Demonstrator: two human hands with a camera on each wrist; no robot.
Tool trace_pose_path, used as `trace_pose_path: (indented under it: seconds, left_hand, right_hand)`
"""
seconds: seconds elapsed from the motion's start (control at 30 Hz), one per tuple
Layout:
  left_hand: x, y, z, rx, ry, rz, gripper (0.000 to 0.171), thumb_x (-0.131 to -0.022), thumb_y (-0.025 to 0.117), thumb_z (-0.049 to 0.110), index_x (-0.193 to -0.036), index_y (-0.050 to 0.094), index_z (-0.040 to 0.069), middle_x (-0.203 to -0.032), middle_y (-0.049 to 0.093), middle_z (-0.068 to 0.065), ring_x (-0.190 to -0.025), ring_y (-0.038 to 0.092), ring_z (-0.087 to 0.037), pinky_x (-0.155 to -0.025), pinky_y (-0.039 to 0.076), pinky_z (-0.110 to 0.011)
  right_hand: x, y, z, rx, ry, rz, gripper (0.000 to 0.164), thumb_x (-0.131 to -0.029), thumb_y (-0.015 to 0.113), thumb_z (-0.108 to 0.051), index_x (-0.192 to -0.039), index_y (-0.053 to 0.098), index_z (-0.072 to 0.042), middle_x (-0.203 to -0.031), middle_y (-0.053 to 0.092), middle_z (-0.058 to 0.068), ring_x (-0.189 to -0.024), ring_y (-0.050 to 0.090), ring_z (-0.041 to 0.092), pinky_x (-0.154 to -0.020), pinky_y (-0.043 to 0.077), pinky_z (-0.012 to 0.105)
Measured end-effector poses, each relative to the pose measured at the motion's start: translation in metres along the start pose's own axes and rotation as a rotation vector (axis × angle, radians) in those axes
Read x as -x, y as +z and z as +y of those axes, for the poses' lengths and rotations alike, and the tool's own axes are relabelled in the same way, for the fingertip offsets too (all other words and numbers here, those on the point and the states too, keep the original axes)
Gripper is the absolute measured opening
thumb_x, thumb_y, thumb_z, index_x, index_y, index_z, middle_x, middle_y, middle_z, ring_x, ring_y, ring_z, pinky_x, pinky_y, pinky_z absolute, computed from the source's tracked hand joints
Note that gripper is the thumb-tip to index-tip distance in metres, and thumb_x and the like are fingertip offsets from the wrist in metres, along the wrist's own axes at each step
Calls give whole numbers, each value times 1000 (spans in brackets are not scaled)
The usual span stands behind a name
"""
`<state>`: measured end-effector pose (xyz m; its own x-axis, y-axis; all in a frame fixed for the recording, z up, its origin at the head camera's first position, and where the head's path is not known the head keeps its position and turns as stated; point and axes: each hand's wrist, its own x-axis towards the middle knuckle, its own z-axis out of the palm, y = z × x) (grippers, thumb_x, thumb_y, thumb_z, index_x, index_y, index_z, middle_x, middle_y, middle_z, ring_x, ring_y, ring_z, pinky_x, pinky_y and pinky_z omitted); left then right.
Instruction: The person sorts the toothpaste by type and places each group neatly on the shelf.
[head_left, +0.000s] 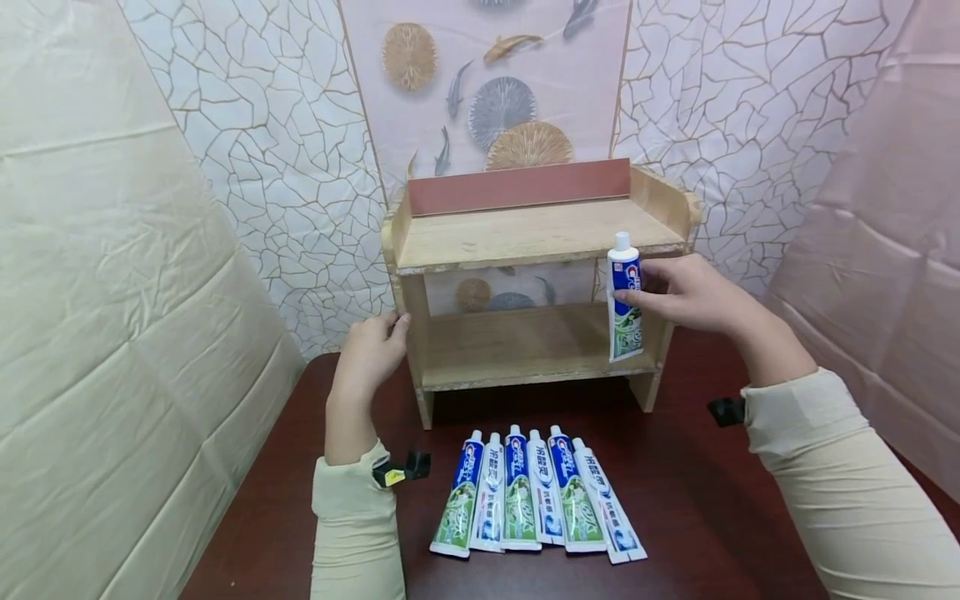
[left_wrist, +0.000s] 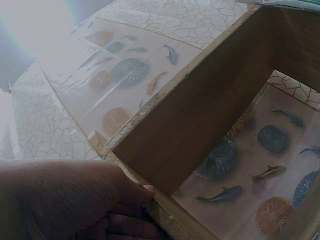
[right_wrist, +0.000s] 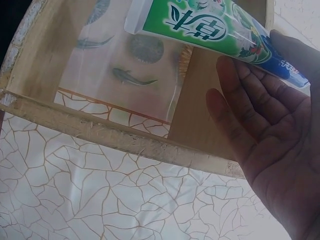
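My right hand (head_left: 693, 292) pinches a blue-and-green toothpaste tube (head_left: 624, 325) upright, cap up, in front of the right part of the wooden shelf (head_left: 517, 233). In the right wrist view the green end of this toothpaste tube (right_wrist: 200, 25) lies across the fingers of the right hand (right_wrist: 280, 115). At the shelf's left side panel, my left hand (head_left: 369, 354) grips the edge. The left wrist view shows the thumb of the left hand (left_wrist: 75, 195) on that wooden edge, its other fingers curled and partly in shadow.
Several toothpaste tubes lie side by side on the dark red table (head_left: 712, 500) before the shelf, such as a blue-and-green tube (head_left: 457, 500) and a white tube (head_left: 611, 504). A patterned cloth backdrop (head_left: 262, 125) hangs behind the shelf, and pale cloth walls (head_left: 112, 292) flank the table.
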<state>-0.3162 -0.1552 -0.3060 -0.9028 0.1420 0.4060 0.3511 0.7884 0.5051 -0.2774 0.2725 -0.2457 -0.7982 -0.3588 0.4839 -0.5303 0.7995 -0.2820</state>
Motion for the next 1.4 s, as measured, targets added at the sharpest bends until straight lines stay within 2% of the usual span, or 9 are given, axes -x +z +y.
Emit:
trace_pose_path:
  seconds: [0.13, 0.33, 0.53, 0.7, 0.8, 0.97, 1.13, 1.4]
  left_hand:
    - [1, 1, -1, 1, 4, 2, 41, -108, 43, 34, -104, 69, 3, -65, 55, -9, -63, 52, -27, -65, 46, -42]
    - [1, 1, -1, 8, 1, 5, 43, -108, 43, 34, -113, 70, 1, -70, 60, -11, -66, 55, -27, -66, 48, -43]
    - [-1, 1, -1, 12, 9, 11, 41, -108, 43, 33, -91, 68, 4, -62, 50, -7, -56, 46, -24, -56, 42, -38]
    - [-1, 0, 0, 11, 12, 17, 41, -108, 43, 33, -82, 63, 7, -61, 49, -6, -55, 45, -23, -55, 41, -38]
    - [-1, 0, -1, 7, 10, 16, 41, -108, 43, 32, -84, 64, 6, -62, 49, -6, -56, 46, -23, -56, 42, -38]
    - [0, 1, 0, 2, 3, 7, 41, -108, 43, 33, -97, 69, 3, -63, 51, -7, -59, 49, -25, -59, 44, -39]
    - [0, 1, 1, -1, -8, 1, 42, -108, 42, 35, -108, 70, 2, -69, 58, -11, -63, 52, -26, -63, 46, -41]
    - [0, 0, 0, -3, -4, 5, 42, -108, 43, 34, -100, 70, 3, -64, 53, -9, -60, 50, -26, -61, 45, -40]
  right_hand:
    - [-2, 1, 1, 7, -4, 9, 17, -94, 73, -30, -100, 73, -14, -82, 72, -5, -67, 60, 12, -65, 50, 31]
    - [-6, 0, 0, 18, -31, 22, 15, -93, 74, -29, -97, 73, -14, -81, 72, -5, -67, 61, 11, -64, 49, 29]
    - [-13, -4, -2, 10, -3, -1, 18, -95, 72, -31, -99, 73, -14, -85, 73, -3, -72, 63, 13, -67, 51, 29]
    - [-18, -7, -4, 17, 12, 1, 20, -95, 71, -33, -99, 73, -13, -85, 73, -1, -72, 62, 15, -66, 49, 29]
    - [-21, -9, -5, 24, 25, 3, 22, -95, 71, -34, -98, 72, -12, -83, 73, -1, -69, 60, 16, -63, 48, 30]
    - [-22, -11, -6, 39, 50, 2, 26, -96, 69, -37, -99, 71, -11, -83, 73, 1, -68, 59, 17, -62, 48, 31]
    - [-25, -17, -6, 57, 44, 37, 27, -95, 70, -37, -98, 70, -10, -84, 73, 3, -70, 60, 18, -62, 48, 32]
    - [-32, -23, -8, 55, 59, 43, 33, -95, 68, -41, -101, 70, -8, -86, 72, 7, -72, 58, 20, -61, 47, 31]
